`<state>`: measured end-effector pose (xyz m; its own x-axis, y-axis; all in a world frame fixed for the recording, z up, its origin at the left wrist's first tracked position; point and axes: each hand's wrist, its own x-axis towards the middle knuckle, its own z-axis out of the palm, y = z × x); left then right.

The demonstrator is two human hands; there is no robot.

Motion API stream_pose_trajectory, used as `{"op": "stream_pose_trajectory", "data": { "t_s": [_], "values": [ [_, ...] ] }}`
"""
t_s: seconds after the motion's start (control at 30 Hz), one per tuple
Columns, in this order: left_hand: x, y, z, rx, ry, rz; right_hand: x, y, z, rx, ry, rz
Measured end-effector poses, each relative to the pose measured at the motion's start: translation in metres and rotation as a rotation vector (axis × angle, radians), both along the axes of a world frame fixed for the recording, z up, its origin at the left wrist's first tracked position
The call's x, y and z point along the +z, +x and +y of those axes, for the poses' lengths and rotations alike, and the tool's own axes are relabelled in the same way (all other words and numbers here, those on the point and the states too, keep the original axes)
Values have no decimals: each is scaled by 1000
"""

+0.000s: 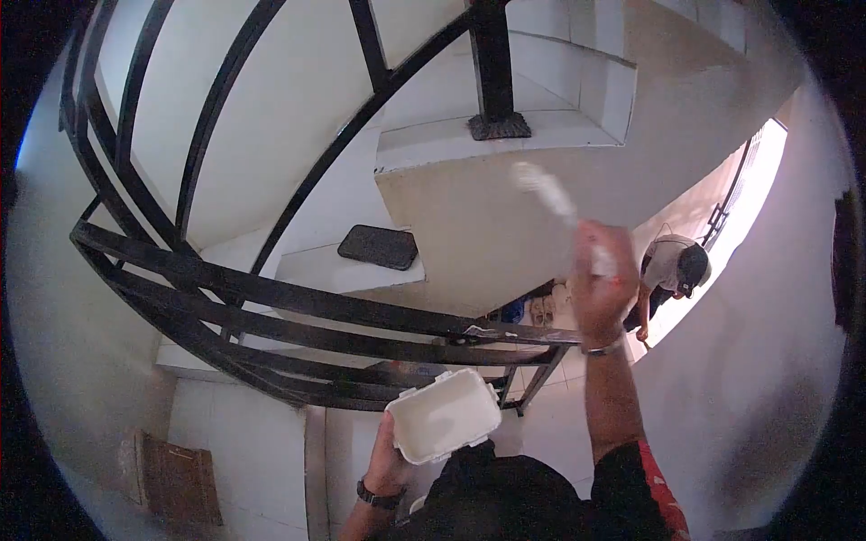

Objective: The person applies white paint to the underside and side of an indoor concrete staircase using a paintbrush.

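My left hand [388, 462] grips the white container [444, 415] by its near edge, low beside the black stair railing [298, 302]. My right hand [603, 281] is raised and closed around a blurred, white-tipped brush [544, 189]. Another person [672, 266] crouches on the floor below.

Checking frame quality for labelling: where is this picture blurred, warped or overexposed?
Head view: fisheye bends the black railing and darkens corners; the white tool in the right hand is motion-blurred; the right-side opening is blown out; the white container in the left hand looks sharp.
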<state>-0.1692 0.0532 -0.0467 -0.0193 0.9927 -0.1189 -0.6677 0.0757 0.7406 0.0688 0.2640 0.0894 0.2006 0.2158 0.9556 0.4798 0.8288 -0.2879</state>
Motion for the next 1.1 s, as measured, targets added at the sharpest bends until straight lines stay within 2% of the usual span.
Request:
{"op": "stream_pose_trajectory", "data": {
  "t_s": [0.03,0.1,0.13,0.2,0.27,0.33,0.43,0.57,0.63,0.7,0.77,0.93,1.0,1.03,1.1],
  "values": [
    [-13,-7,3,-5,2,-3,-4,18,2,-95,-21,25],
    [-49,-26,13,-279,155,-171,-12,49,3,-226,-92,96],
    [-27,-17,10,-283,157,-174,-14,60,3,-229,-90,93],
    [34,8,0,-41,-101,1,-18,72,1,-336,-100,219],
    [16,-2,2,-70,-94,49,-19,65,4,-338,-89,256],
    [14,-5,4,-100,-83,103,-24,51,14,-385,21,190],
    [20,0,2,-105,-70,81,-17,-5,3,-201,21,86],
    [24,6,-2,-27,-132,71,-9,-70,-13,34,75,-201],
    [25,8,-5,9,-146,82,14,-90,-34,93,63,-457],
    [23,5,-9,23,-130,19,8,-103,-37,188,78,-419],
    [20,2,-11,43,-130,41,6,-103,-44,377,90,-326],
    [-1,-5,-16,99,-98,6,6,-55,-75,528,-47,-365],
    [-4,-7,-10,40,-1,-87,3,-30,-82,637,-155,-491],
    [0,-10,-12,74,-30,-105,3,-22,-89,676,-182,-503],
    [9,-12,-18,20,-74,-43,4,-8,-103,778,-304,-771]
  ]
}}
